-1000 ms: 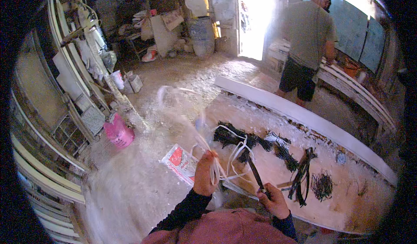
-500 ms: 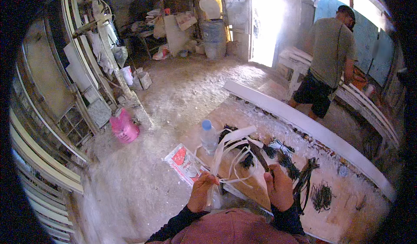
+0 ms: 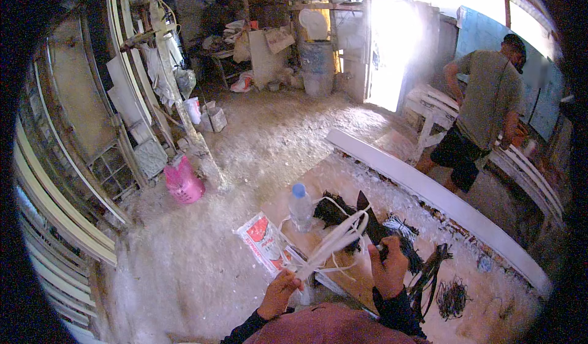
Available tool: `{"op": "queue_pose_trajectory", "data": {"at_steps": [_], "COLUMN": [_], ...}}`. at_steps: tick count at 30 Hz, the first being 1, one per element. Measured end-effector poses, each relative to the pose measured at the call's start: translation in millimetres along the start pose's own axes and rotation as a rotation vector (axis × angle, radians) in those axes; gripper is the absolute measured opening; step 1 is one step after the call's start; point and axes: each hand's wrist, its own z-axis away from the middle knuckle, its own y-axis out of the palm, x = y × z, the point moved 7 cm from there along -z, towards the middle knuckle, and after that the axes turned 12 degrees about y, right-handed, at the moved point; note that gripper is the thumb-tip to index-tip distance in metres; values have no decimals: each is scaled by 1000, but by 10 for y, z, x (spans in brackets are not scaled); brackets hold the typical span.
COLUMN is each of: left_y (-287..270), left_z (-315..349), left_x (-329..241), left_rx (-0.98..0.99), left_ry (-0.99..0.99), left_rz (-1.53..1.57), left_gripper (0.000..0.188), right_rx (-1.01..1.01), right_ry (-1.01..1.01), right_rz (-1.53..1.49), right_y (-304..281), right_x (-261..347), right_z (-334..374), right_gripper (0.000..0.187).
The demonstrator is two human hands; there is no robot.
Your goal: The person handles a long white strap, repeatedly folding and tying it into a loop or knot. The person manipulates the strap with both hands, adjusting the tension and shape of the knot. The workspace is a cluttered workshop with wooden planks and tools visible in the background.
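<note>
Near the bottom centre, my left hand (image 3: 280, 292) is closed on one end of a bundle of white flat strips (image 3: 331, 246). The bundle slants up and to the right, and loose strips curl around it. My right hand (image 3: 389, 265) is wrapped around the handle of a knife, whose dark pointed blade (image 3: 362, 208) rises beside the far end of the strips. Whether blade and strips touch, I cannot tell. Dark cord bundles (image 3: 334, 208) lie behind the strips. More dark strips (image 3: 430, 270) and a small coil (image 3: 452, 297) lie right of my right hand.
A clear bottle (image 3: 300, 210) with a blue cap and a red-and-white packet (image 3: 262, 239) stand beyond my left hand. A long white beam (image 3: 429, 200) borders the work board. Another person (image 3: 487, 99) stands at the right by a bench. A pink bag (image 3: 184, 182) sits on the floor.
The strips now run straighter from my left hand. The blade has swung more upright in my right hand. The other person has an arm bent back, and the whole view has shifted slightly.
</note>
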Motion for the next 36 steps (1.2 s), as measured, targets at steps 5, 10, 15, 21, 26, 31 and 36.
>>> {"op": "queue_pose_trajectory", "data": {"at_steps": [5, 10, 15, 21, 26, 31, 36], "left_y": [19, -175, -239, -278, -737, -1121, -976], "left_z": [223, 392, 735, 989, 1504, 1694, 1106], "left_x": [145, 93, 87, 246, 291, 45, -154], "left_rx": [128, 120, 76, 197, -117, -534, -600], "left_ry": [-198, -222, -421, -314, -388, -443, -268], "left_rz": [-95, -370, -147, -405, -177, 47, 41], "left_gripper": [28, 33, 37, 37, 30, 30, 33], "right_rx": [81, 169, 289, 432, 19, -1, 510], "right_ry": [-58, -225, -430, -520, 74, 0, -108], "right_rz": [11, 247, 286, 302, 462, 132, 168], "right_y": [337, 599, 641, 717, 99, -483, 449], "right_x": [-157, -364, -396, -845, -1692, -1478, -727], "right_z": [-136, -204, -180, -119, -978, -1078, -521], "right_gripper": [27, 30, 29, 29, 22, 21, 19]}}
